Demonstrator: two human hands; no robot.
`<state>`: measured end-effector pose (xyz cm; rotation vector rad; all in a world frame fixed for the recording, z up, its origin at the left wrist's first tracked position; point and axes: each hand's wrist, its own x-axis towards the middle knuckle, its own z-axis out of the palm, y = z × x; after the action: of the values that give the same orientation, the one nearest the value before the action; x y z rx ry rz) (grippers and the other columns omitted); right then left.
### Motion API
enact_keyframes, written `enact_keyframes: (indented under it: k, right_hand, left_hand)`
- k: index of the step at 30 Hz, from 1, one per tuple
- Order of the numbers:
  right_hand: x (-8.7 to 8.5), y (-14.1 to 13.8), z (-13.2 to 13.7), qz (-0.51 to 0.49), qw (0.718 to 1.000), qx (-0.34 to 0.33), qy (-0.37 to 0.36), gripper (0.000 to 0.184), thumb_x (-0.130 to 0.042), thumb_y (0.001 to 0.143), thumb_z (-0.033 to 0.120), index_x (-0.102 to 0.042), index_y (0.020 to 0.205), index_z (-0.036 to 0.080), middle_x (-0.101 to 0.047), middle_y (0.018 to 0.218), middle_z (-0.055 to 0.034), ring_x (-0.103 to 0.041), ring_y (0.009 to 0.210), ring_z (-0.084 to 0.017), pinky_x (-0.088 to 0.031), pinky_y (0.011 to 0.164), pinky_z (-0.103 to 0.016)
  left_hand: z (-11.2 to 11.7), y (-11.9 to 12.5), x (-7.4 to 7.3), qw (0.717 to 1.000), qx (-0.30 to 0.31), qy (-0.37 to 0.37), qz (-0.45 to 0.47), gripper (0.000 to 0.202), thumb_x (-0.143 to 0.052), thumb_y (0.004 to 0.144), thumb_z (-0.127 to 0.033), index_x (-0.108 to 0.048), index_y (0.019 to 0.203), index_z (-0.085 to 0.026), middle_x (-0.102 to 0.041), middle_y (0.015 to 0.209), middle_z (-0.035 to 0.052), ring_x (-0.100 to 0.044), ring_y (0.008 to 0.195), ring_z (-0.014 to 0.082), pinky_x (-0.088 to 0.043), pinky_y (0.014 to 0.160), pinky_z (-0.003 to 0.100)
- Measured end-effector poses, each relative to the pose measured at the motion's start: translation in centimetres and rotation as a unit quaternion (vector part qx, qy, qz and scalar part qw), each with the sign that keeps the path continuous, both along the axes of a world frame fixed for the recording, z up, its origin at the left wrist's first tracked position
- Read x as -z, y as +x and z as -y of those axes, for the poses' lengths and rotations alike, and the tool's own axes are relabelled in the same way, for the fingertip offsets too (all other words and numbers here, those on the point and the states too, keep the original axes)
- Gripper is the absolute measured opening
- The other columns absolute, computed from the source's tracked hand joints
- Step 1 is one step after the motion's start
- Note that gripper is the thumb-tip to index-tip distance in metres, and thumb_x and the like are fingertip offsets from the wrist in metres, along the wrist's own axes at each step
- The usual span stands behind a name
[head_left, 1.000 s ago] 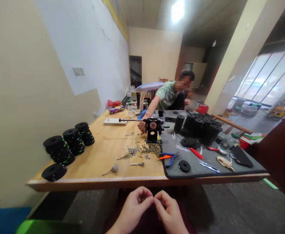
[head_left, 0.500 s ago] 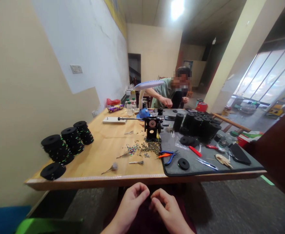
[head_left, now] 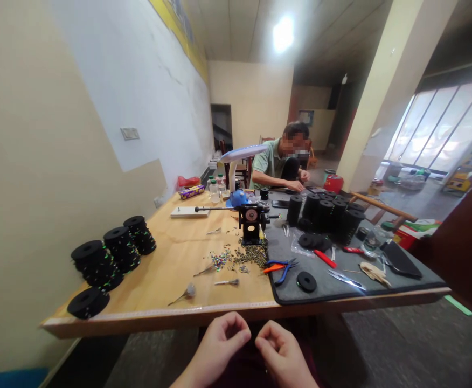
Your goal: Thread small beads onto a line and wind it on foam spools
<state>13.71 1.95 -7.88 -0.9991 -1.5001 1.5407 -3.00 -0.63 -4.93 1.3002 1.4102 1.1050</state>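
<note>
1. Maroon clothing shows behind the left hand and right hand, held apart before the table; on each, thumb and index finger curl close, though I cannot tell whether the tips meet or pinch anything tiny.
2. Just beyond, on the tabletop, lie a grey-tufted stem, blue-and-orange pliers and a flat black spool with a round centre hole.
3. Pale wood carries a grey mat on its right side.
4. Loose bronze pieces heap around a black winder.
5. 3 green-flecked spool stacks stand left.
6. Black discs lie at a clear bag, inside or on top unclear.
7. Farther, green-capped bottles stand, contents unclear.
8. Opposite, a green-shirted co-worker sits before cream walls.
</note>
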Motion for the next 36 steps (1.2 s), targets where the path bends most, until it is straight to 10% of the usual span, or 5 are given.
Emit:
enact_keyframes:
  k: [6, 13, 22, 27, 36]
  right_hand:
    - [0.4, -0.1, -0.4, -0.086, 0.99, 0.039, -0.106, 0.049, -0.068, 0.063, 0.063, -0.043, 0.065, 0.021, -0.024, 0.04, 0.0151, -0.017, 0.031, -0.002, -0.012, 0.033, -0.016]
    - [0.3, 0.3, -0.4, -0.084, 0.986, 0.079, -0.123, 0.049, -0.071, 0.059, 0.062, -0.047, 0.065, 0.019, -0.023, 0.04, 0.0152, -0.015, 0.032, -0.001, -0.01, 0.032, -0.016]
    - [0.0, 0.6, -0.3, -0.075, 0.982, 0.114, -0.129, 0.048, -0.076, 0.054, 0.058, -0.058, 0.065, 0.015, -0.035, 0.045, 0.009, -0.021, 0.039, -0.004, -0.01, 0.038, -0.02]
    - [0.1, 0.4, -0.2, -0.081, 0.983, 0.111, -0.118, 0.045, -0.079, 0.052, 0.054, -0.059, 0.062, 0.014, -0.041, 0.049, 0.0061, -0.027, 0.046, -0.006, -0.018, 0.043, -0.02]
    - [1.2, 0.3, 0.2, -0.03, 0.991, 0.066, -0.108, 0.039, -0.074, 0.061, 0.05, -0.06, 0.065, 0.013, -0.044, 0.047, 0.0062, -0.033, 0.045, -0.007, -0.025, 0.046, -0.021]
  left_hand:
    - [-4.8, -3.7, -1.3, 0.933, -0.062, 0.117, -0.333, 0.01, -0.053, 0.08, -0.023, -0.062, 0.08, -0.019, -0.067, 0.083, 0.0049, -0.06, 0.082, 0.0218, -0.045, 0.077, 0.031]
    - [-8.6, -4.7, 0.1, 0.929, -0.047, 0.089, -0.355, 0.022, -0.049, 0.074, -0.004, -0.063, 0.085, -0.017, -0.066, 0.09, 0.0105, -0.057, 0.096, 0.0268, -0.04, 0.089, 0.041]
    - [-3.4, -1.7, 0.4, 0.983, 0.008, 0.03, -0.179, 0.007, -0.055, 0.078, -0.024, -0.055, 0.076, -0.017, -0.062, 0.064, 0.0011, -0.059, 0.059, 0.0159, -0.048, 0.055, 0.026]
    - [0.9, 1.7, 1.5, 0.97, -0.003, -0.132, 0.202, 0.026, -0.072, 0.066, -0.031, -0.05, 0.068, -0.017, -0.057, 0.056, -0.0036, -0.053, 0.052, 0.0097, -0.041, 0.046, 0.018]
    - [1.7, 2.9, 2.7, 0.967, -0.037, -0.137, 0.209, 0.023, -0.072, 0.064, -0.025, -0.05, 0.065, -0.017, -0.059, 0.054, -0.0035, -0.05, 0.047, 0.0077, -0.04, 0.043, 0.016]
